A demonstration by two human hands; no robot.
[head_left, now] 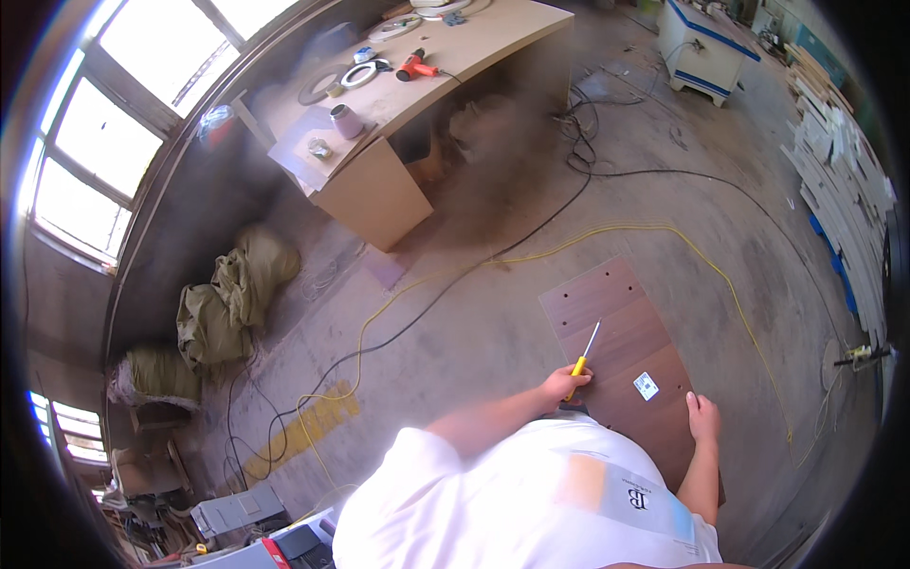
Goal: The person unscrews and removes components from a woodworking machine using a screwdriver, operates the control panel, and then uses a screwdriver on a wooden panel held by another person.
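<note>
My left hand (566, 382) is closed around the yellow handle of a screwdriver (580, 363), whose metal shaft points up and away over a brown wood-grain board (621, 327). The board has several small dark holes near its far corners and one by its right edge. A white label (646, 385) is stuck on its face. My right hand (702, 417) grips the board's right edge, close to the hole there. The near end of the board is hidden behind my white shirt.
A workbench (512, 28) at the far left carries a red heat gun (414, 66), tape rolls and a cup (346, 120). Yellow cable (654, 227) and black cable (531, 234) cross the floor. White strips (834, 180) are stacked at right; green sacks (223, 308) lie at left.
</note>
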